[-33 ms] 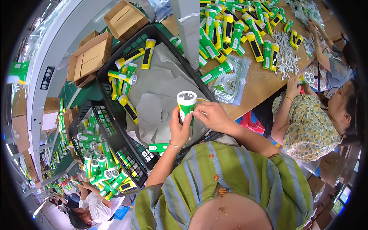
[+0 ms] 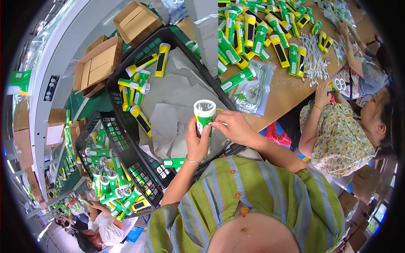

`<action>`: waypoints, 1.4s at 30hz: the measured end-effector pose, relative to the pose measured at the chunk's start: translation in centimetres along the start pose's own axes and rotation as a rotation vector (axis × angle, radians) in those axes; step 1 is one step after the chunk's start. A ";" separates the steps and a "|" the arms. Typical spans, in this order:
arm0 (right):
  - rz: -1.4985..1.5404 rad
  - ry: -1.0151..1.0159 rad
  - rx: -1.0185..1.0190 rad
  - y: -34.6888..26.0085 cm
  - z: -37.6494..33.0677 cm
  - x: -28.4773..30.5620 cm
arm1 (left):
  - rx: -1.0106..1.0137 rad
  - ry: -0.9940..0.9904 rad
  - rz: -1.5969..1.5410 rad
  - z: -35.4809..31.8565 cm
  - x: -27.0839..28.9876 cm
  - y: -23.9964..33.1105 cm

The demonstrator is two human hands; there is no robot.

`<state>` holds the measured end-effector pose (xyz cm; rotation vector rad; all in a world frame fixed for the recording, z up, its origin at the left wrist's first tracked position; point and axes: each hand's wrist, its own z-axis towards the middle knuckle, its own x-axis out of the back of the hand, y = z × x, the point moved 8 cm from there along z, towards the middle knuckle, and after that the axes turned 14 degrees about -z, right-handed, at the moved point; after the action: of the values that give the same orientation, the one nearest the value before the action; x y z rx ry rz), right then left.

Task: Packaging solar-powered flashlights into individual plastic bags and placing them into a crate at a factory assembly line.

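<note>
Upright in my left hand (image 2: 197, 142) is a green and white flashlight (image 2: 205, 109), its wide lens end facing up. The fingers of that hand wrap round the lower body. My right hand (image 2: 234, 126) is closed in a pinch against the flashlight's right side; whatever lies between its fingertips is too small to make out. Beneath both hands is a black crate (image 2: 114, 90) lined with grey sheets (image 2: 162, 122). Several green and yellow flashlights (image 2: 143, 120) lie along the crate's left side. Another green flashlight (image 2: 174, 162) rests by my left wrist.
A second black basket (image 2: 120, 137) full of flashlights stands at the left. Cardboard boxes (image 2: 99, 63) sit behind it. On the table (image 2: 287, 99) at right are many flashlights, white cables (image 2: 314, 63) and a plastic bag (image 2: 253, 95). A co-worker (image 2: 333, 135) holds a flashlight at the right.
</note>
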<state>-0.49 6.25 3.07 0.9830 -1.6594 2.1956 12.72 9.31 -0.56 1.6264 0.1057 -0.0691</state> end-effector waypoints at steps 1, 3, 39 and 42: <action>-0.082 -0.032 -0.027 0.2 0.2 0.1 | -0.059 0.001 0.053 0.0 -0.1 0.7; -0.160 -0.063 -0.055 0.6 0.5 0.0 | -0.121 -0.008 0.088 -0.2 -0.2 1.4; 0.104 0.141 -0.534 17.8 -6.8 11.9 | -0.338 -0.617 0.177 15.8 -20.7 -0.3; 0.034 0.128 -0.431 14.7 -5.9 11.7 | 0.193 -0.840 0.162 8.5 -8.5 -2.0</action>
<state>-19.43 4.14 -1.74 0.6856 -1.9790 1.7610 4.25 0.75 -2.13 1.6695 -0.6931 -0.6410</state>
